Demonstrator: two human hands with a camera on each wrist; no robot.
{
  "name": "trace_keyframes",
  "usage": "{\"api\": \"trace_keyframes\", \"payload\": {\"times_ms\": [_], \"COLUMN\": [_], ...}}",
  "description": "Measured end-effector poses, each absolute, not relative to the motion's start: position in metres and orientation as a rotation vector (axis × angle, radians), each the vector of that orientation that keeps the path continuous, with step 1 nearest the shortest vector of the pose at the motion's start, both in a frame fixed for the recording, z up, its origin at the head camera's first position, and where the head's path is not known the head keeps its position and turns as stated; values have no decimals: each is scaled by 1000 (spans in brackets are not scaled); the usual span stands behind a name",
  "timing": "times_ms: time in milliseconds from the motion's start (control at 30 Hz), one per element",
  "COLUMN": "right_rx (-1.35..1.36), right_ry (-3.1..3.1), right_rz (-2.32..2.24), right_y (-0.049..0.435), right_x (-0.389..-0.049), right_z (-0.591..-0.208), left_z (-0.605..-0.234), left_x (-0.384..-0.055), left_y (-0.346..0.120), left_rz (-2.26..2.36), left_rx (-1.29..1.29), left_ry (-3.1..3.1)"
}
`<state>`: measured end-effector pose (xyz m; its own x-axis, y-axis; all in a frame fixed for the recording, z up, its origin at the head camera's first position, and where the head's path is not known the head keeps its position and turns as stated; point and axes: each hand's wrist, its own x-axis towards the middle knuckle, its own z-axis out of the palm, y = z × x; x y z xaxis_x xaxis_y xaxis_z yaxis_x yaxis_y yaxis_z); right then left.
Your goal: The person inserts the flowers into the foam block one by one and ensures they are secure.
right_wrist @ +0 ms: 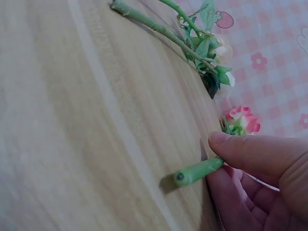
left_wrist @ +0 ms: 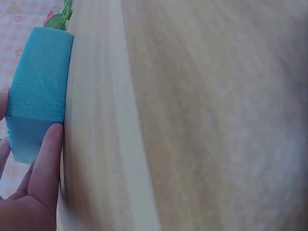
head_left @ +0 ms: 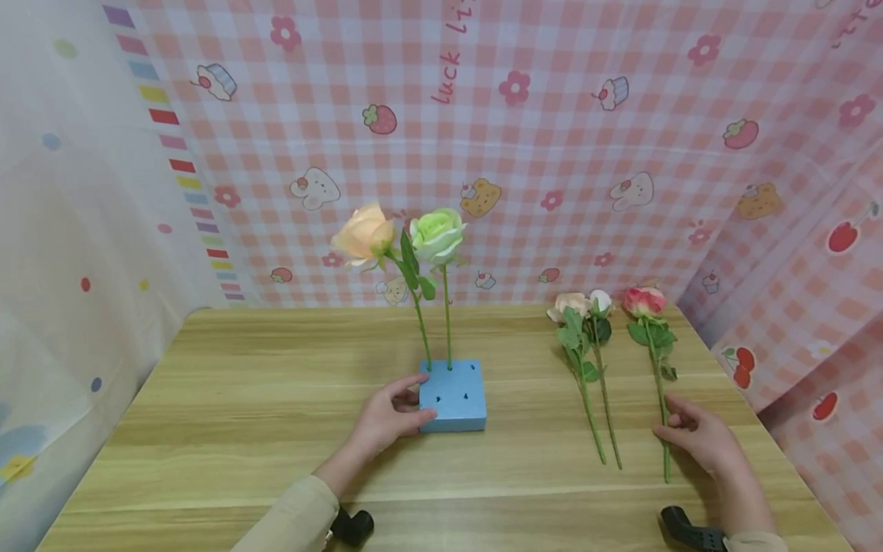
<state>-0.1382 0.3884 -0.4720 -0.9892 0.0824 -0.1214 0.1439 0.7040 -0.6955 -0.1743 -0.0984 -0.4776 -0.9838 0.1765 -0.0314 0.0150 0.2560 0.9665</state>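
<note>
Pinching pink rose [head_left: 646,304] w/ R hand [head_left: 705,441] (nr table's R edge [head_left: 754,426]).

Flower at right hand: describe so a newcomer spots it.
On the wooden table, look right of the blue block, past the cream rose and white flower, to the right hand. It pinches the pink-red rose by its stem; strong colour sets this flower apart from those pale neighbours.

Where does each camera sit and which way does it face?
Head: on the head, facing forward and down at the table; left grip, right grip, forearms show.
Left wrist: on that wrist, facing the table and blue block; left grip partly shows.
Right wrist: on that wrist, facing the table and pink rose; right grip partly shows.
Head and right wrist share that rose.
</note>
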Motion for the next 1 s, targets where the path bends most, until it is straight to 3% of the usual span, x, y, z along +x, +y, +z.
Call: {"api": "trace_keyframes", "payload": {"times_ms": [500, 1000], "right_rx": [340, 327], "right_ry": [2648, 2738], "right_rz": [-1405, -1514], "right_y": [388, 377], "right_x": [-137, -138], "right_z": [-471, -467], "left_z": [-480, -479], "left_x": [-176, -175], "left_y": [-101, -101], "left_rz": [1835, 1862], "left_rx": [193, 195], "left_ry": [2343, 2308]}}
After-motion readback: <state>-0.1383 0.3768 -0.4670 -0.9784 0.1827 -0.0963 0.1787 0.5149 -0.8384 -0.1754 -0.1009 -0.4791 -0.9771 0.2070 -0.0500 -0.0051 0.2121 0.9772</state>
